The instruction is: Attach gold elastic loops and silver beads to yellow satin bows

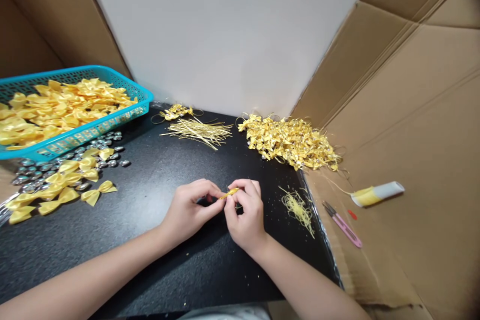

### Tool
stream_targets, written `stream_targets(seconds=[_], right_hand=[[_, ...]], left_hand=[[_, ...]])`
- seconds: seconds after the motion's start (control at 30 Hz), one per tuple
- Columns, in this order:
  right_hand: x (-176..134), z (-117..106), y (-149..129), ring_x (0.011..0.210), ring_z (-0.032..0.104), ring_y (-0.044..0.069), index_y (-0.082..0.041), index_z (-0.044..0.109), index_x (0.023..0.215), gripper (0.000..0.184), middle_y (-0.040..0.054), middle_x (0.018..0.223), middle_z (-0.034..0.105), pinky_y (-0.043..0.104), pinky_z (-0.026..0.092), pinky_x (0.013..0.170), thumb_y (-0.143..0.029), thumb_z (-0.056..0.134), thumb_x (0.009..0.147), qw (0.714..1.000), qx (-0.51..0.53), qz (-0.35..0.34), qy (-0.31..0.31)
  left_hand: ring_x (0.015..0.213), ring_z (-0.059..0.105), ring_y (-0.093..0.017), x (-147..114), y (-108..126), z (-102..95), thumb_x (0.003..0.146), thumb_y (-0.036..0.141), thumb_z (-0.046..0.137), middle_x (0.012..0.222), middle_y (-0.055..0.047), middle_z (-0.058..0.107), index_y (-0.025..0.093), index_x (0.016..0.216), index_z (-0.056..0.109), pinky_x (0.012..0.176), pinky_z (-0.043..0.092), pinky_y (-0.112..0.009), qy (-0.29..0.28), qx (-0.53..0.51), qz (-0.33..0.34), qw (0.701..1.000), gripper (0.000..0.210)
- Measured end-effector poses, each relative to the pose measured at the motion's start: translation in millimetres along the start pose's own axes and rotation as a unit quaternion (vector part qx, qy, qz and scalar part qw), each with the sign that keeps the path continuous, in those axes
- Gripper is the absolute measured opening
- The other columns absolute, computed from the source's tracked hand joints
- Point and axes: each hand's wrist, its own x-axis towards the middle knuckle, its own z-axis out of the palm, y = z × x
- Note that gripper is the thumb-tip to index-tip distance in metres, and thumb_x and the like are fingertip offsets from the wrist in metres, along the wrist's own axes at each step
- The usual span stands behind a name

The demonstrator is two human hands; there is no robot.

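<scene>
Over the middle of the black table (150,200), my left hand (191,202) and my right hand (247,212) meet fingertip to fingertip. Both are closed in a pinch on a small yellow ribbon bow (229,193), most of which the fingers cover. A thin dark loop shows faintly under the right fingers. Behind the hands lies a bundle of gold twist ties (200,131). To the right of my right hand is a tangle of pale yellow thread ends (298,210). Loose yellow bows (67,195) and silvery beads (112,156) lie to the left.
A turquoise basket (144,105) full of yellow bows stands at the back left. A large heap of tied bows (290,140) and a smaller pile (176,111) lie at the back. Pink thread snips (345,227) and a yellow thread spool (375,194) rest on cardboard (412,135) at right.
</scene>
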Motion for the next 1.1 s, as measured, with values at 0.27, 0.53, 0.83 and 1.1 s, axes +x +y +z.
stream_targets(seconds=[0.27, 0.53, 0.83, 1.1], right_hand=[[13.3, -16.8, 13.8, 0.095, 0.06, 0.022, -0.022, 0.06, 0.101, 0.028, 0.006, 0.101, 0.068, 0.04, 0.043, 0.088, -0.025, 0.071, 0.076, 0.995, 0.063, 0.006, -0.077], [17.3, -12.4, 18.4, 0.074, 0.062, 0.018, -0.022, 0.067, 0.073, 0.013, 0.0007, 0.074, 0.069, 0.032, 0.048, 0.073, -0.026, 0.08, 0.07, 0.982, 0.128, 0.118, -0.075], [27.4, -10.8, 24.0, 0.089, 0.065, 0.018, -0.021, 0.068, 0.076, 0.01, 0.0029, 0.087, 0.072, 0.033, 0.048, 0.086, -0.024, 0.062, 0.083, 0.97, 0.169, 0.103, -0.139], [89.5, -33.1, 4.9, 0.066, 0.058, 0.012, -0.024, 0.054, 0.082, 0.014, -0.002, 0.073, 0.065, 0.025, 0.048, 0.064, -0.036, 0.054, 0.089, 0.943, 0.311, 0.112, -0.013]], left_hand=[[0.06, 0.062, -0.013, 7.1, 1.6, -9.7, 0.078, 0.021, 0.067, 0.069, -0.001, 0.072, 0.018, 0.07, 0.071, 0.058, 0.046, -0.023, 0.028, -0.005, -0.032, 0.999, 0.01], [0.066, 0.065, -0.014, 6.0, 0.5, -9.7, 0.081, 0.019, 0.066, 0.071, -0.002, 0.073, 0.02, 0.071, 0.07, 0.063, 0.049, -0.023, -0.018, 0.022, 0.045, 0.999, 0.011], [0.069, 0.064, -0.016, 12.9, -6.6, -11.5, 0.083, 0.021, 0.061, 0.072, -0.003, 0.072, 0.021, 0.075, 0.069, 0.067, 0.047, -0.025, -0.037, 0.065, 0.096, 0.993, 0.011], [0.064, 0.058, -0.014, 25.7, -28.9, -10.1, 0.078, 0.027, 0.06, 0.07, -0.004, 0.069, 0.018, 0.069, 0.07, 0.061, 0.042, -0.023, -0.144, 0.07, 0.007, 0.987, 0.016]])
